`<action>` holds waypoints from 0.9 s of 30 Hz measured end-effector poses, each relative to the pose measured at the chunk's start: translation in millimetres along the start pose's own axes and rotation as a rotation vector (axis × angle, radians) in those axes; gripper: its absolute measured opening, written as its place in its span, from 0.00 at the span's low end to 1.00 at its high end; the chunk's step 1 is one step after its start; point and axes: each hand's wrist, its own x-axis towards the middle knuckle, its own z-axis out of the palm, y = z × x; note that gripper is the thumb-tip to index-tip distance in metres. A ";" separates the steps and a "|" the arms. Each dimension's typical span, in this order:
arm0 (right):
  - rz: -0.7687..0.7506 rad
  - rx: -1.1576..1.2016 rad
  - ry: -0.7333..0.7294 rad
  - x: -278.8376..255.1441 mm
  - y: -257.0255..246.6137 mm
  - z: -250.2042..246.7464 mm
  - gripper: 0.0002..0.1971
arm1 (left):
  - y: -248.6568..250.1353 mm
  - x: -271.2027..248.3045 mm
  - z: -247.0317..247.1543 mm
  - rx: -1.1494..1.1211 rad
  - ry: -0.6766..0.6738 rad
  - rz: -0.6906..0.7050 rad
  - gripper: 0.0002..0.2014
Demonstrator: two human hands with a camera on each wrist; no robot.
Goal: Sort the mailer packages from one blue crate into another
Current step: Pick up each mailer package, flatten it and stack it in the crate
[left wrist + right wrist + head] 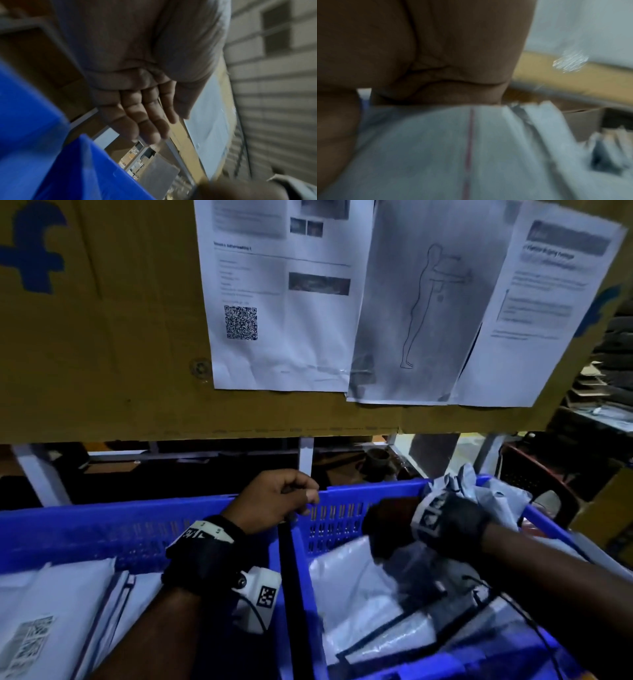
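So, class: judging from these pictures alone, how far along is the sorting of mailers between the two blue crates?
Done: several white mailers already lie in the left crate. In hand: the right hand holds a grey mailer over the right crate; the left hand is empty above the crates' rims. Left: more mailers remain in the right crate, so the job is roughly midway.

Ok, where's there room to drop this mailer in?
No bare floor shows. Best room: atop the flat mailers in the left crate, between its far wall and the left forearm. The right crate is crowded with loose mailers under the right hand.
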 end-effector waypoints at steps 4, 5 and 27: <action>0.042 0.114 0.308 -46.6 22.9 -54.0 0.30 | -3.0 -1.0 -2.0 -0.101 0.077 -0.009 0.10; 0.040 0.216 0.355 -57.9 24.0 -63.2 0.25 | -1.9 -0.7 -1.8 -0.157 0.077 -0.005 0.14; -0.191 1.875 0.787 33.6 1.5 -64.3 0.09 | -18.8 -4.8 -67.0 0.037 0.259 0.503 0.06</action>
